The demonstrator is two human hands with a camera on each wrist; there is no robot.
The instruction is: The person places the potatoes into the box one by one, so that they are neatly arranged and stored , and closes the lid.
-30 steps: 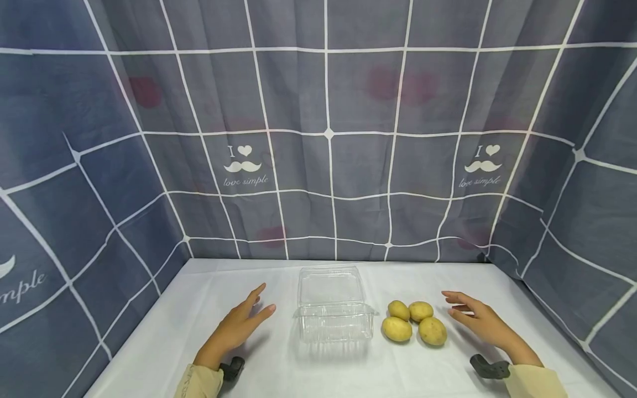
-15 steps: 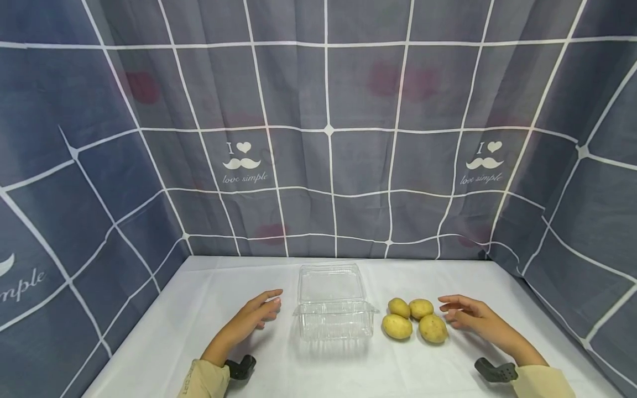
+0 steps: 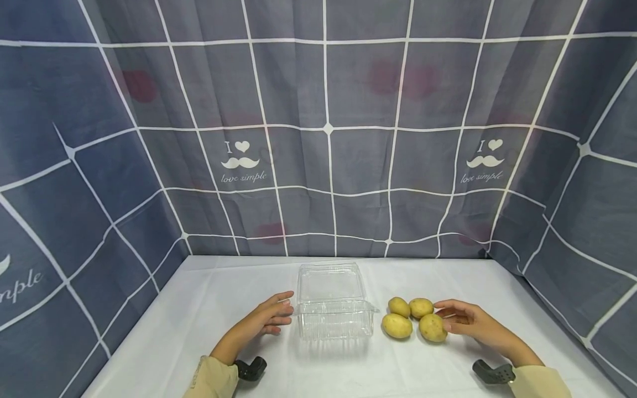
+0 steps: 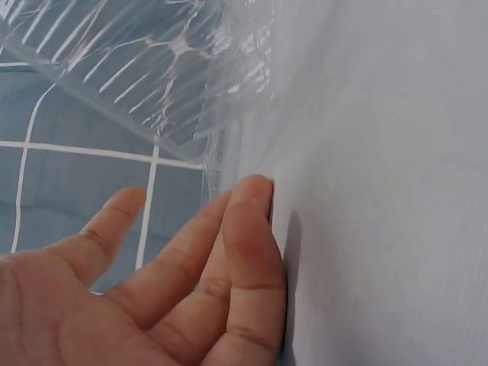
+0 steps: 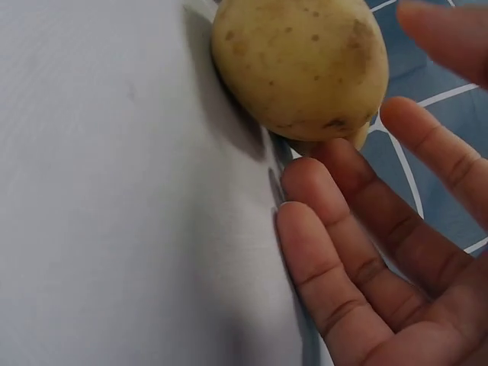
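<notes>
A clear plastic clamshell box (image 3: 335,323) stands in the middle of the table, its lid (image 3: 330,283) folded back. My left hand (image 3: 261,320) is just left of it, fingers extended, fingertips close to the box's left side; the left wrist view shows nothing in that hand. Several yellow potatoes (image 3: 397,326) lie in a cluster right of the box. My right hand (image 3: 470,320) reaches in from the right with fingers spread, fingertips right at the nearest potato (image 3: 432,328). In the right wrist view that potato (image 5: 305,65) sits just beyond the fingertips, between thumb and fingers.
A white cloth (image 3: 318,376) covers the table. Dark grey checked curtains (image 3: 358,166) with white lines stand behind it and on both sides. A black wrist device shows at each sleeve, left (image 3: 251,368) and right (image 3: 492,372).
My left hand has moved right toward the box. My right hand has shifted slightly left, up to the nearest potato. Box and potatoes stay where they were.
</notes>
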